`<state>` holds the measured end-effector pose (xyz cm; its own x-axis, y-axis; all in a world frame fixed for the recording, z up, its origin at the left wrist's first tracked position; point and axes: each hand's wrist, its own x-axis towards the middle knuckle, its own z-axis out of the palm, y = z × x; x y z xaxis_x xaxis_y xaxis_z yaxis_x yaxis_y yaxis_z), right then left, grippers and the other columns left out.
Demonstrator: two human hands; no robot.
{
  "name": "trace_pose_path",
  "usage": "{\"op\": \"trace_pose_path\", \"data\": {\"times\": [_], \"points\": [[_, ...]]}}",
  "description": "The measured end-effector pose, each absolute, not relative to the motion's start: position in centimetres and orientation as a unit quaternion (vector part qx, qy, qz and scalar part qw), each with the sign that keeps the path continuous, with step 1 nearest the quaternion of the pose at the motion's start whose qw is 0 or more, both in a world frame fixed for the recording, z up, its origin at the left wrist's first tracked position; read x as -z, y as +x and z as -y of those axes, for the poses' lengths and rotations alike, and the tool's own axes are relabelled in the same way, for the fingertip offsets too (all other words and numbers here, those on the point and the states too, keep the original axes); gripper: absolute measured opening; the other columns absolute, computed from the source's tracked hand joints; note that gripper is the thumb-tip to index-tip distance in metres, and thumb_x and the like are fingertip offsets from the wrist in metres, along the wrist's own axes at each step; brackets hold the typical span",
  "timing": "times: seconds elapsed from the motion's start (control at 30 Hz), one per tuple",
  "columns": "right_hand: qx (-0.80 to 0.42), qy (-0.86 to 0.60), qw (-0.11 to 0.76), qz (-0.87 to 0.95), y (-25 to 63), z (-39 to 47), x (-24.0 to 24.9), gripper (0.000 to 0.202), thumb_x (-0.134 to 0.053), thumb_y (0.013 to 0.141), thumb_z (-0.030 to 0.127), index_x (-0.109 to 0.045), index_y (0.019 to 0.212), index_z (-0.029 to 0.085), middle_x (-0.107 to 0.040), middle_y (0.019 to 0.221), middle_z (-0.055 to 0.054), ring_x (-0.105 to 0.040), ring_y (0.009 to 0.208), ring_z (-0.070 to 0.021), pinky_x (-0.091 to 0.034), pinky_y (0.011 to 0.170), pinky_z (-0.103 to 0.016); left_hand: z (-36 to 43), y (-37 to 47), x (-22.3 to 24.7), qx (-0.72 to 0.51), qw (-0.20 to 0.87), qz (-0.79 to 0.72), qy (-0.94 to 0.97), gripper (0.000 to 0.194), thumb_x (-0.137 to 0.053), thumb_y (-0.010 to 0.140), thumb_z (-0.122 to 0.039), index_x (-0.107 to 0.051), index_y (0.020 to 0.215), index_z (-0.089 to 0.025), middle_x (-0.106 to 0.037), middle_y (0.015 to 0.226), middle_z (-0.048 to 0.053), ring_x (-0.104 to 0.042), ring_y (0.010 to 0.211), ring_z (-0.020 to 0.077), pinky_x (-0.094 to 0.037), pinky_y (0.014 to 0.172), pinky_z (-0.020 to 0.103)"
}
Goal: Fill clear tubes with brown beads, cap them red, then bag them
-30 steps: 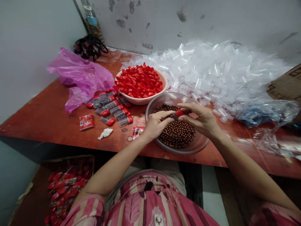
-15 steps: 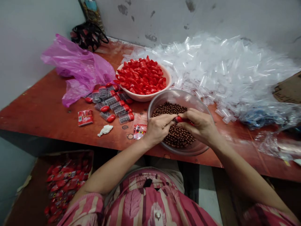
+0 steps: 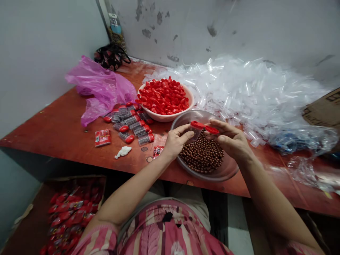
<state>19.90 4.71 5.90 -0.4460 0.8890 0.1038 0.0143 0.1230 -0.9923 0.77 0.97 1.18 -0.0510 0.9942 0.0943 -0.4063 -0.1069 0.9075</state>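
Over a clear bowl [image 3: 231, 170] of small brown balls [image 3: 202, 156], my left hand [image 3: 177, 141] grips a small clear tube [image 3: 196, 134] between thumb and fingers. A red cap [image 3: 198, 124] sits on the tube's top, its lid [image 3: 211, 129] swung out to the right. My right hand [image 3: 233, 139] is beside that lid, fingers and thumb apart, with no firm grip visible. Behind stands a pink bowl [image 3: 162, 117] heaped with red caps [image 3: 164, 95]. Several filled tubes with red caps [image 3: 132, 122] lie left of the bowls.
A large pile of clear tubes [image 3: 239, 88] covers the back right. A purple plastic bag [image 3: 106, 85], a red packet [image 3: 102, 137] and a white scrap [image 3: 123, 152] lie at the left. A box of red packets [image 3: 71, 212] is below; a cardboard box [image 3: 324, 109] stands at right.
The red lid, earlier hidden between both hands, is now visible and swung out. My right hand's fingers have spread, and the tube stands more upright. The whole view has shifted slightly.
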Motion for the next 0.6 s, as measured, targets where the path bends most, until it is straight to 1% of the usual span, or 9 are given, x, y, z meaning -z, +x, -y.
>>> {"op": "trace_pose_path", "data": {"times": [0.1,0.17,0.2,0.27,0.33,0.4,0.5,0.53,0.6], "points": [[-0.58,-0.367,0.427,0.589,20.5,-4.6,-4.3,0.037,-0.081,0.067,0.043,-0.071,0.1,0.029,-0.074,0.089,-0.002,-0.07,0.07,-0.0187,-0.059,0.074,-0.04,-1.1,0.8,-1.0,-0.625,0.59,-0.346,0.376,0.041,-0.077,0.069,-0.034,-0.073,0.107,-0.018,-0.074,0.108,0.007,-0.069,0.095,0.0229,-0.056,0.086,0.038],[-0.576,-0.371,0.433,0.585,20.6,-4.8,-3.7,0.034,-0.081,0.068,0.044,-0.071,0.096,0.028,-0.073,0.08,-0.001,-0.068,0.065,-0.0182,-0.059,0.071,-0.039,-1.0,0.8,-0.9,-0.626,0.589,-0.345,0.377,0.041,-0.077,0.069,-0.035,-0.073,0.107,-0.019,-0.073,0.11,0.007,-0.069,0.097,0.0232,-0.056,0.088,0.039],[-0.571,-0.368,0.432,0.593,20.7,-4.9,-3.6,0.035,-0.081,0.067,0.044,-0.071,0.096,0.028,-0.074,0.082,-0.002,-0.069,0.068,-0.0188,-0.059,0.071,-0.039,-1.0,0.8,-1.0,-0.626,0.584,-0.348,0.381,0.041,-0.076,0.07,-0.036,-0.073,0.107,-0.02,-0.073,0.111,0.007,-0.068,0.098,0.0236,-0.056,0.089,0.04],[-0.55,-0.357,0.425,0.624,20.7,-5.1,-4.1,0.039,-0.081,0.067,0.047,-0.072,0.099,0.028,-0.074,0.096,-0.003,-0.07,0.082,-0.0213,-0.058,0.078,-0.039,-0.8,0.8,-1.0,-0.624,0.565,-0.364,0.398,0.038,-0.074,0.073,-0.034,-0.073,0.108,-0.019,-0.073,0.112,0.007,-0.068,0.102,0.0244,-0.054,0.092,0.041],[-0.509,-0.354,0.416,0.666,20.7,-5.2,-5.4,0.04,-0.078,0.069,0.049,-0.072,0.103,0.029,-0.073,0.107,-0.004,-0.069,0.094,-0.0228,-0.056,0.085,-0.039,-0.7,0.8,-1.2,-0.616,0.536,-0.388,0.428,0.035,-0.072,0.075,-0.03,-0.073,0.108,-0.018,-0.073,0.112,0.007,-0.067,0.105,0.0246,-0.051,0.098,0.041],[-0.451,-0.366,0.396,0.711,20.3,-5.2,-7.0,0.035,-0.074,0.074,0.048,-0.073,0.105,0.03,-0.072,0.11,-0.004,-0.067,0.097,-0.0228,-0.054,0.088,-0.038,-0.7,0.7,-1.3,-0.607,0.507,-0.404,0.46,0.032,-0.07,0.076,-0.026,-0.073,0.107,-0.018,-0.072,0.112,0.007,-0.066,0.108,0.0243,-0.047,0.102,0.041],[-0.395,-0.381,0.338,0.765,19.3,-5.4,-9.2,0.03,-0.072,0.079,0.041,-0.074,0.105,0.029,-0.071,0.113,-0.005,-0.066,0.101,-0.0234,-0.051,0.093,-0.039,-0.6,0.7,-1.4,-0.599,0.476,-0.404,0.501,0.03,-0.068,0.078,-0.024,-0.073,0.107,-0.02,-0.073,0.112,0.005,-0.067,0.107,0.0232,-0.048,0.102,0.038],[-0.407,-0.379,0.309,0.771,18.9,-5.6,-9.5,0.03,-0.073,0.078,0.04,-0.075,0.105,0.027,-0.072,0.112,-0.005,-0.065,0.103,-0.0236,-0.05,0.095,-0.04,-0.6,0.6,-1.4,-0.596,0.467,-0.404,0.514,0.029,-0.068,0.078,-0.024,-0.074,0.106,-0.02,-0.073,0.111,0.005,-0.067,0.105,0.0227,-0.049,0.1,0.037],[-0.494,-0.373,0.251,0.745,18.2,-6.1,-9.4,0.032,-0.076,0.075,0.038,-0.075,0.104,0.025,-0.073,0.109,-0.006,-0.066,0.102,-0.0234,-0.051,0.094,-0.04,-0.5,0.6,-1.2,-0.594,0.446,-0.403,0.534,0.027,-0.067,0.078,-0.024,-0.075,0.104,-0.021,-0.074,0.108,0.004,-0.068,0.103,0.0219,-0.05,0.098,0.035]]}}
